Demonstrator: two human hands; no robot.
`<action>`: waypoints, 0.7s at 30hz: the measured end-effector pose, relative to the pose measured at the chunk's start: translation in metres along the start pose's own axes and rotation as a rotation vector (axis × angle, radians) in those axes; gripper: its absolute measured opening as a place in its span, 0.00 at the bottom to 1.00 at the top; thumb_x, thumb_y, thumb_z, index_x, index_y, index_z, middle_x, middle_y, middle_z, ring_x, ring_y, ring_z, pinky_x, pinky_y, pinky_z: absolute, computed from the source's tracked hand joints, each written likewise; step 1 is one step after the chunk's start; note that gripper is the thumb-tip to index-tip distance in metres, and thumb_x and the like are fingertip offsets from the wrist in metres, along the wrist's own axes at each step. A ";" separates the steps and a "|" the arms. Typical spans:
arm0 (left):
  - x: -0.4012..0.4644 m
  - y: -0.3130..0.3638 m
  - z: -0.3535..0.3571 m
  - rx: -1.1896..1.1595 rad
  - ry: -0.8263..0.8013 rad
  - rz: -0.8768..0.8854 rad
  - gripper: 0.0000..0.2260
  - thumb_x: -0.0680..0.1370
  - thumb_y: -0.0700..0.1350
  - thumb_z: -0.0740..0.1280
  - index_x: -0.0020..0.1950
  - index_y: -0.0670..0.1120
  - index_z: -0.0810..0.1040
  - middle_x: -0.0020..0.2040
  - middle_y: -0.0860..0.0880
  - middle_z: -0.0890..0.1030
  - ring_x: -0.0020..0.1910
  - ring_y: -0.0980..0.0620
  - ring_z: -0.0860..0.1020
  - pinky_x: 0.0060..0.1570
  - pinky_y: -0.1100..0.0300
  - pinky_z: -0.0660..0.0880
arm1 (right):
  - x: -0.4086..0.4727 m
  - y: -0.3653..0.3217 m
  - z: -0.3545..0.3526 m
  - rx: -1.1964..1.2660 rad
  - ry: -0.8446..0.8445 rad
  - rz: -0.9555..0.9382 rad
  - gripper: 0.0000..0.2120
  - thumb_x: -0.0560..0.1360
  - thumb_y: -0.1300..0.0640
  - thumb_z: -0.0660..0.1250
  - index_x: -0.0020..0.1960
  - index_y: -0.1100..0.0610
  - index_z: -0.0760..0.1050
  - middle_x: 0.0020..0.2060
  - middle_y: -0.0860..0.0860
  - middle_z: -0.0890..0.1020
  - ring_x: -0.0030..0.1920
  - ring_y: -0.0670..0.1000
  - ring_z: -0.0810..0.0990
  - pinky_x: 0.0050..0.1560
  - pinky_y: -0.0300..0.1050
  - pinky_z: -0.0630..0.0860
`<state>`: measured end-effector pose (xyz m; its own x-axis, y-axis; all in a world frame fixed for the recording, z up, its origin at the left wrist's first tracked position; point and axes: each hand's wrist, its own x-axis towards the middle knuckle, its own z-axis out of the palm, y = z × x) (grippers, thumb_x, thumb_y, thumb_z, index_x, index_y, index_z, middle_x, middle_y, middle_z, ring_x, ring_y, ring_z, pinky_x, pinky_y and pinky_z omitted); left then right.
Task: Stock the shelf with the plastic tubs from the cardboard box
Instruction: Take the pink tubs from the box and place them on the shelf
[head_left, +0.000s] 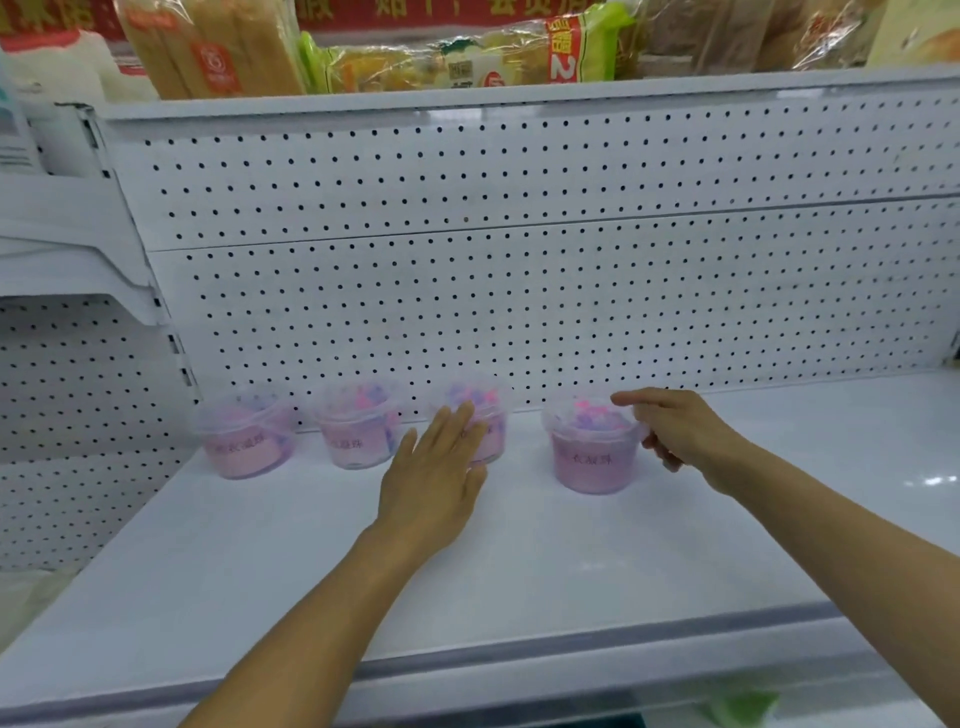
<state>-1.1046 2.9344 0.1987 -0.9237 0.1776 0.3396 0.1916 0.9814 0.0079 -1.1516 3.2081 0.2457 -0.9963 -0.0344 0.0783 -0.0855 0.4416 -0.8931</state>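
A white metal shelf (519, 561) runs across the view, its smooth board catching glare at the far right and edged along the near side by a greyish strip. Behind it stands a white pegboard back panel (519, 291) dotted with rows of small holes, joined by a horizontal seam partway up. Four clear plastic tubs with pink contents and coloured beads under their lids stand in a row at the far edge of the shelf, close to the panel: the leftmost tub (244, 439), the second tub (358, 426), the third tub (480, 421) and the rightmost tub (595, 449), which sits slightly nearer than the others and a little apart from the third. The left hand (434, 467) lies with fingers straight and together, its grip open, the fingertips resting against the near side of the third tub. The right hand (680, 434) is beside the rightmost tub on its right, forefinger stretched over the lid rim and the other fingers curled at the tub's side; whether it truly clasps the tub cannot be told. Above, an upper shelf (519, 98) carries wrapped bread and snack packets (441, 57). To the left another pegboard bay (78, 415) adjoins.
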 end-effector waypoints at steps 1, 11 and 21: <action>0.003 -0.001 0.001 -0.002 -0.001 -0.006 0.24 0.83 0.53 0.51 0.78 0.51 0.51 0.79 0.55 0.42 0.78 0.53 0.44 0.74 0.50 0.47 | 0.003 -0.001 0.002 -0.010 -0.045 0.005 0.12 0.78 0.53 0.62 0.58 0.51 0.79 0.36 0.52 0.75 0.34 0.51 0.70 0.30 0.43 0.67; 0.030 -0.013 0.000 0.037 -0.017 -0.021 0.25 0.82 0.54 0.53 0.78 0.52 0.52 0.79 0.54 0.45 0.77 0.54 0.47 0.72 0.53 0.53 | 0.052 0.000 0.030 -0.218 0.013 -0.105 0.29 0.70 0.45 0.73 0.69 0.50 0.71 0.65 0.54 0.75 0.63 0.53 0.73 0.55 0.42 0.68; 0.028 -0.015 -0.011 0.028 -0.076 0.038 0.31 0.80 0.59 0.55 0.79 0.51 0.47 0.79 0.51 0.42 0.78 0.50 0.41 0.75 0.47 0.45 | 0.030 -0.001 0.037 -0.615 0.089 -0.044 0.34 0.75 0.34 0.57 0.76 0.44 0.53 0.72 0.56 0.62 0.70 0.61 0.63 0.63 0.57 0.67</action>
<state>-1.1296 2.9235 0.2181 -0.9386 0.2185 0.2672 0.2184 0.9754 -0.0303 -1.1817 3.1740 0.2327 -0.9855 -0.0014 0.1696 -0.0824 0.8779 -0.4717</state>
